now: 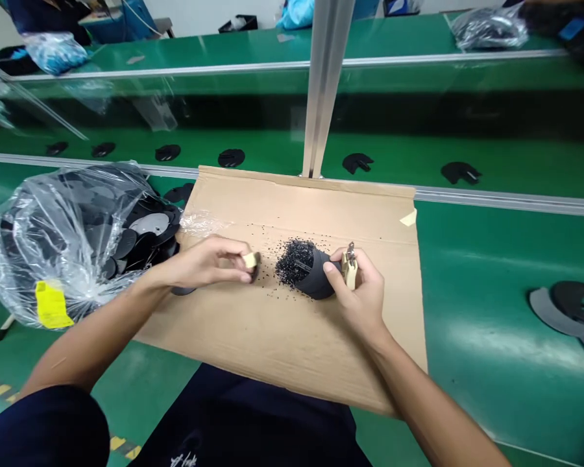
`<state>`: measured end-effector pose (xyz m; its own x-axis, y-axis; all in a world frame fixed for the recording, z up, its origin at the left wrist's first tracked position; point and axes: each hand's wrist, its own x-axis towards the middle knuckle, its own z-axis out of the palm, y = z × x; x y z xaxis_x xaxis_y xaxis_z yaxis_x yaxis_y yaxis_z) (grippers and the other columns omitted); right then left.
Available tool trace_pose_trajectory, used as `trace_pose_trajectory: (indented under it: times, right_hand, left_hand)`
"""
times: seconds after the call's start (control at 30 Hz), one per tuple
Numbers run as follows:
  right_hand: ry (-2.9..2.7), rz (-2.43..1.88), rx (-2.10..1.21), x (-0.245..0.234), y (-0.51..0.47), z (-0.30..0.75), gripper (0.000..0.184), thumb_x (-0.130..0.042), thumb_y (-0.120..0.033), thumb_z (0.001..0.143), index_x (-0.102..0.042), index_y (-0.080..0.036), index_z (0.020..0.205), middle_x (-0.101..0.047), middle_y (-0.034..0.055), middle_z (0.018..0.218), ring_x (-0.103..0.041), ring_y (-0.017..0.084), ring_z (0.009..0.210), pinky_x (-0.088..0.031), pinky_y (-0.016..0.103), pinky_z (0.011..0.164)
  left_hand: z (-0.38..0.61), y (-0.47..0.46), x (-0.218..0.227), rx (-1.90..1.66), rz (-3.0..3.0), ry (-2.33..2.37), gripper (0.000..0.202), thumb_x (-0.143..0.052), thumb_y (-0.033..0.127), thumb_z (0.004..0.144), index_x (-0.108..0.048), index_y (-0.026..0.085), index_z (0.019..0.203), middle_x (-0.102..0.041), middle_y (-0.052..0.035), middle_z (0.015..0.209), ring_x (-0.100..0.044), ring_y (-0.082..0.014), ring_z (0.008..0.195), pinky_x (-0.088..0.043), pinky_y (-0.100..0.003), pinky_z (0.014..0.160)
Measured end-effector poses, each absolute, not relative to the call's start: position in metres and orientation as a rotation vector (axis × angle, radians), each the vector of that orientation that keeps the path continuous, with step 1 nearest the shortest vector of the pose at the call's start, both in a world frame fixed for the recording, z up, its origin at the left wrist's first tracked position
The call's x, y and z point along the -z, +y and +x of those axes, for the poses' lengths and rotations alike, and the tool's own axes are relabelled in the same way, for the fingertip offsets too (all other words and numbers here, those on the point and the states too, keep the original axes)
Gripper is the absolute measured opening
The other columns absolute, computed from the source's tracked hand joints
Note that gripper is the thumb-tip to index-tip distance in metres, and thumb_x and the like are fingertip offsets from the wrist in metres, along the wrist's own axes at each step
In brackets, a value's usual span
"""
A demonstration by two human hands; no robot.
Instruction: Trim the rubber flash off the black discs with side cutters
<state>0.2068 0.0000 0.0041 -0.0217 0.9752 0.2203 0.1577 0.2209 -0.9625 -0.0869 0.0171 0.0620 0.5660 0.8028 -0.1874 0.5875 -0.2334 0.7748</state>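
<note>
My left hand (219, 261) is closed in a pinch over the cardboard sheet (253, 331), just left of a pile of tiny black bits (292, 261). At its fingertips is a small dark piece (255, 263), blurred, beside something cream-coloured on a finger. My right hand (363, 285) grips the edge of a dark rounded part (318, 275), which leans against the pile. Also in that hand is a small metal-tipped tool (349, 264) with cream-coloured parts; its exact kind is unclear. Fingers partly hide both things.
At left, a clear plastic bag (68, 220) spills dark discs (148, 243) beside the cardboard. Several slotted black discs (231, 157) lie in a row on the green strip behind. A metal post (321, 91) rises at the cardboard's far edge. More dark discs (571, 308) lie at right.
</note>
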Motion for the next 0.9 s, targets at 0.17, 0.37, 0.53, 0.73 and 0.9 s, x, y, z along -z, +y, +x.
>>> trace_pose_trajectory:
  times: [0.17, 0.37, 0.53, 0.73, 0.9]
  right_hand:
    - [-1.463, -1.167, -0.942, -0.005, -0.006, 0.203, 0.011, -0.063, -0.028, 0.088, -0.054, -0.022, 0.088, -0.059, -0.0007, 0.08, -0.05, 0.014, 0.065, -0.045, 0.027, 0.061]
    - [-1.388, -1.195, -0.89, -0.009, -0.004, 0.209, 0.017, -0.063, -0.033, 0.09, -0.051, -0.023, 0.084, -0.054, -0.0029, 0.075, -0.049, 0.014, 0.065, -0.045, 0.026, 0.062]
    - [-1.375, -1.184, -0.903, -0.008, -0.002, 0.212, 0.015, -0.064, -0.032, 0.089, -0.053, -0.022, 0.086, -0.052, -0.0034, 0.074, -0.048, 0.014, 0.064, -0.044, 0.026, 0.061]
    - [-1.44, -1.152, -0.945, -0.006, -0.007, 0.206, 0.01, -0.062, -0.027, 0.09, -0.054, -0.022, 0.086, -0.057, -0.0013, 0.079, -0.053, 0.014, 0.07, -0.046, 0.028, 0.067]
    - [-1.389, -1.184, -0.944, -0.005, -0.006, 0.206, 0.01, -0.064, -0.025, 0.09, -0.056, -0.022, 0.086, -0.059, -0.0011, 0.08, -0.053, 0.013, 0.068, -0.046, 0.027, 0.065]
  left_hand:
    - [-0.015, 0.026, -0.04, -0.686, 1.829, 0.843, 0.017, -0.067, 0.029, 0.091, -0.062, 0.016, 0.099, -0.066, -0.0027, 0.082, -0.064, -0.0119, 0.071, -0.054, -0.023, 0.067]
    - [0.029, 0.027, -0.035, -0.705, 2.505, 0.84, 0.026, -0.059, 0.026, 0.096, -0.055, 0.018, 0.121, -0.066, -0.0074, 0.101, -0.065, -0.0195, 0.087, -0.054, -0.029, 0.074]
    - [0.033, 0.032, -0.031, -0.795, 2.891, 0.94, 0.02, -0.047, 0.018, 0.1, -0.056, 0.017, 0.117, -0.067, -0.0098, 0.104, -0.066, -0.0219, 0.089, -0.052, -0.033, 0.076]
    - [0.017, 0.034, -0.024, -1.123, 2.417, 1.032, 0.01, -0.051, 0.021, 0.099, -0.059, 0.018, 0.094, -0.067, -0.0064, 0.091, -0.064, -0.0178, 0.085, -0.052, -0.03, 0.077]
    - [0.007, 0.019, -0.022, -1.076, 1.64, 0.984, 0.019, -0.065, 0.036, 0.094, -0.059, 0.018, 0.093, -0.064, -0.0015, 0.082, -0.063, -0.0122, 0.073, -0.052, -0.022, 0.066]
